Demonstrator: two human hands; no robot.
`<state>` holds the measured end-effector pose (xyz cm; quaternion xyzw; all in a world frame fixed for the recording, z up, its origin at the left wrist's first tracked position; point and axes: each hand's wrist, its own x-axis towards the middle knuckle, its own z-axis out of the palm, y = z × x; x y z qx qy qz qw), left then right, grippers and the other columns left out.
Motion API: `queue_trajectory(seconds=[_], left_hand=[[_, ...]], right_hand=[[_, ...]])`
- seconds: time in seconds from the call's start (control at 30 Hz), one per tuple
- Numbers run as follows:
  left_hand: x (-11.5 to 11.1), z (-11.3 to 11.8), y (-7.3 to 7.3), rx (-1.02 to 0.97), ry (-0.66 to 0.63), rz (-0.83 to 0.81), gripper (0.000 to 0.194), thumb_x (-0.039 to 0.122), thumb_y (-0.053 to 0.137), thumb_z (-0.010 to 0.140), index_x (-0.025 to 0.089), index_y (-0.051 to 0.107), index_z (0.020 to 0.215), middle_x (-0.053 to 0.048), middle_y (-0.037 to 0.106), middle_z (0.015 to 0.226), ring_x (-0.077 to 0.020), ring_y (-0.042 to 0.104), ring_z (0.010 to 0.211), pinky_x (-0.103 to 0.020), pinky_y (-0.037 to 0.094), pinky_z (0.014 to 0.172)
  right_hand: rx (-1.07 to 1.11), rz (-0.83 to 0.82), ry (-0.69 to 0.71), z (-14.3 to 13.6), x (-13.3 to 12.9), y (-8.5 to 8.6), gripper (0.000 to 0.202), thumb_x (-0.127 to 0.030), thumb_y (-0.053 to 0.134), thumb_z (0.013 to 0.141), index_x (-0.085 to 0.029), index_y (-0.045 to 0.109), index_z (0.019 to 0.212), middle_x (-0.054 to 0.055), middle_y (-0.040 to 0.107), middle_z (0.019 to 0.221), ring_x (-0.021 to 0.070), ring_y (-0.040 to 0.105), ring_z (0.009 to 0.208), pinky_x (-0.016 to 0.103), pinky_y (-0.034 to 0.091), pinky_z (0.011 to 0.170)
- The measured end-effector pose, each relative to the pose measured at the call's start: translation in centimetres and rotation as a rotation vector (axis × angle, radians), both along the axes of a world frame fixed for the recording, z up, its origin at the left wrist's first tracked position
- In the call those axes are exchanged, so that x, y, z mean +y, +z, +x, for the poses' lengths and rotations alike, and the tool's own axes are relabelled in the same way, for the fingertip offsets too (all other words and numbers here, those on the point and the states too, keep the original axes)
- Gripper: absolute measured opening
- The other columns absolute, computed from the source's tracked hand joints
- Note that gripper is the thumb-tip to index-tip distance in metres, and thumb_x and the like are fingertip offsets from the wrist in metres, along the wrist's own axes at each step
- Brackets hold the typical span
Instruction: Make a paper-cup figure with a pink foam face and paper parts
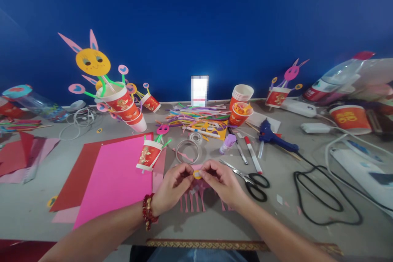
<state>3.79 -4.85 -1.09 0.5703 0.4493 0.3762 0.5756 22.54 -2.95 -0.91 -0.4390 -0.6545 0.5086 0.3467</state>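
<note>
Between my two hands is a small yellow paper disc (197, 175) with a pale patch in its middle. My left hand (178, 184) pinches its left edge, and my right hand (219, 180) pinches the right edge. Below the fingers lies pink paper cut into strips (199, 201), partly hidden by my hands. Black-handled scissors (251, 180) rest just right of my right hand. A roll of clear tape (187, 151) lies beyond my fingers. Left of it, a red paper cup (149, 155) leans with a pink face disc and green stems in it.
Pink and red sheets (119, 180) cover the left side. A blue glue gun (276, 137) with a looping black cord (325, 196) lies right, near markers (253, 155). Pipe cleaners (199, 114) pile at the back. Stacked decorated cups (123, 102) stand back left.
</note>
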Motion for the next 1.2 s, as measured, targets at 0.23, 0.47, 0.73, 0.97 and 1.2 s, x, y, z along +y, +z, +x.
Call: queue_trajectory(seconds=[0.23, 0.47, 0.73, 0.97, 1.2], left_hand=[[-0.1, 0.1, -0.2, -0.042, 0.005, -0.022, 0.020, 0.032, 0.057, 0.090, 0.016, 0.053, 0.079, 0.003, 0.052, 0.068, -0.0088, 0.050, 0.056, -0.020, 0.041, 0.053], [0.0, 0.1, -0.2, -0.101, 0.010, -0.061, 0.024, 0.037, 0.060, 0.088, 0.016, 0.053, 0.080, 0.003, 0.054, 0.068, -0.0085, 0.052, 0.056, -0.020, 0.042, 0.053], [0.2, 0.5, -0.1, -0.066, 0.035, -0.065, 0.030, 0.044, 0.062, 0.086, 0.016, 0.053, 0.077, 0.003, 0.055, 0.063, -0.0085, 0.052, 0.051, -0.020, 0.040, 0.051], [0.0, 0.4, -0.2, -0.092, 0.034, -0.069, 0.031, 0.045, 0.062, 0.086, 0.016, 0.055, 0.077, 0.002, 0.059, 0.062, -0.0100, 0.053, 0.053, -0.021, 0.041, 0.053], [0.2, 0.6, -1.0, -0.137, 0.090, -0.108, 0.032, 0.046, 0.064, 0.084, 0.016, 0.054, 0.076, 0.003, 0.058, 0.061, -0.0094, 0.052, 0.052, -0.022, 0.043, 0.053]], right_hand=[[-0.021, 0.013, 0.010, 0.2, 0.2, -0.1, 0.023, -0.034, 0.055, 0.091, -0.018, 0.058, 0.075, -0.002, 0.053, 0.065, 0.0130, 0.048, 0.060, 0.022, 0.037, 0.054], [-0.017, 0.012, 0.009, 0.1, 0.1, -0.2, 0.022, -0.033, 0.056, 0.090, -0.018, 0.058, 0.073, -0.002, 0.053, 0.064, 0.0124, 0.048, 0.059, 0.021, 0.036, 0.052], [-0.037, 0.069, 0.019, 0.0, 0.2, 0.0, 0.022, -0.032, 0.056, 0.089, -0.019, 0.058, 0.072, -0.002, 0.056, 0.064, 0.0130, 0.050, 0.058, 0.021, 0.038, 0.050], [-0.164, 0.179, 0.031, 0.2, 0.3, 0.2, 0.020, -0.027, 0.054, 0.091, -0.020, 0.059, 0.073, -0.002, 0.059, 0.062, 0.0134, 0.053, 0.056, 0.022, 0.039, 0.052], [-0.265, 0.601, 0.021, 0.4, 0.3, 0.6, 0.019, -0.014, 0.053, 0.090, -0.024, 0.065, 0.099, 0.007, 0.069, 0.099, 0.0225, 0.062, 0.093, 0.035, 0.048, 0.082]])
